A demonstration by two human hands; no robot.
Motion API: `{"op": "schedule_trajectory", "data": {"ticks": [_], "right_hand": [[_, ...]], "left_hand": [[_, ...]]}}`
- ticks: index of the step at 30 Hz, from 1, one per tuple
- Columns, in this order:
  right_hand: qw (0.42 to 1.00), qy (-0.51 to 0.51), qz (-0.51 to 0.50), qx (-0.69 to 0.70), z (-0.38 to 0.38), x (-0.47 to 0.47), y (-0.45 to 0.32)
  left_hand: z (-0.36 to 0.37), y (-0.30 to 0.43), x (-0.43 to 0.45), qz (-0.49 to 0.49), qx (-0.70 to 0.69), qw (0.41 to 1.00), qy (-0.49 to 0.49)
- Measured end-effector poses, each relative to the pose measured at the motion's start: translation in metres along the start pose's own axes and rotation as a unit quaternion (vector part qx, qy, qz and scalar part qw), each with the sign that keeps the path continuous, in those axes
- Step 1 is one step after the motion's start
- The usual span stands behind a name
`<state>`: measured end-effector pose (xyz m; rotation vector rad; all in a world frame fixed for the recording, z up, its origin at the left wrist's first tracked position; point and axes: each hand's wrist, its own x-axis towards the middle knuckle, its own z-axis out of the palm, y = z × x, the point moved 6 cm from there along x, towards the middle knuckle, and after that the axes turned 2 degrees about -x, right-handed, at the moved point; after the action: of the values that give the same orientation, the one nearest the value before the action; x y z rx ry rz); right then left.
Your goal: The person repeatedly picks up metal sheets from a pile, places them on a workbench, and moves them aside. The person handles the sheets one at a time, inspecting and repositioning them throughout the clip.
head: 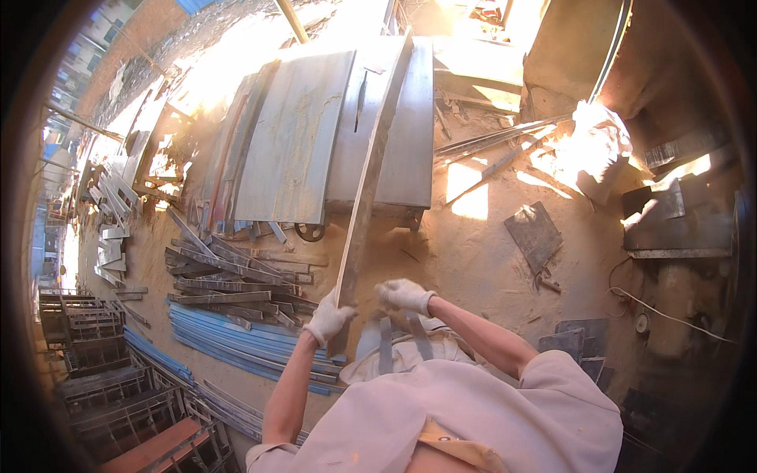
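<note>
A long wooden plank (375,148) lies lengthwise over a metal-topped saw table (408,136), its near end jutting past the table edge towards me. My left hand (330,319), in a white work glove, is closed around the plank near that end. To the plank's right, my right hand (407,295), also gloved, hovers apart from it with the fingers slightly curled; whether they are fully closed is unclear. Left of the plank, a dark slot with a blade (360,101) shows in the table top. A wide grey panel (290,136) covers the table's left part.
Dark boards (230,278) lie piled left of me, beside stacked blue strips (236,343). Metal racks (118,390) stand at the lower left. A dark square board (534,236) and long strips (497,139) are on the dusty ground at right, and a white cable (668,314) runs nearby.
</note>
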<state>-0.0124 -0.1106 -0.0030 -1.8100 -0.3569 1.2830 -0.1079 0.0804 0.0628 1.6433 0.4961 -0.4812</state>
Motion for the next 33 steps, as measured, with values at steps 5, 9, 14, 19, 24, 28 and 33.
{"op": "schedule_trajectory", "data": {"ticks": [5,9,14,19,24,28,33], "right_hand": [[0.910,0.329,-0.128,-0.219,-0.125,0.013,-0.070],[0.729,0.386,-0.136,-0.548,-0.193,0.033,-0.149],[0.580,0.350,-0.339,-0.653,-0.270,0.093,-0.183],[0.754,0.265,-0.285,-0.529,-0.252,0.099,-0.223],[0.907,0.272,-0.047,-0.318,-0.206,0.066,-0.222],[0.944,0.251,0.052,-0.209,-0.216,0.046,-0.188],[0.876,0.255,0.042,-0.407,-0.223,0.054,-0.216]], "left_hand": [[-0.038,-0.042,-0.132,0.021,0.322,0.912,0.255],[-0.066,-0.041,-0.200,0.083,0.445,0.832,0.322],[-0.121,-0.026,-0.220,0.188,0.513,0.769,0.332],[-0.167,-0.038,-0.192,0.201,0.402,0.825,0.342],[-0.174,-0.033,-0.079,0.189,0.000,0.886,0.424],[-0.219,-0.009,0.022,0.146,-0.196,0.854,0.459],[-0.252,0.077,0.103,0.048,-0.003,0.846,0.531]]}}
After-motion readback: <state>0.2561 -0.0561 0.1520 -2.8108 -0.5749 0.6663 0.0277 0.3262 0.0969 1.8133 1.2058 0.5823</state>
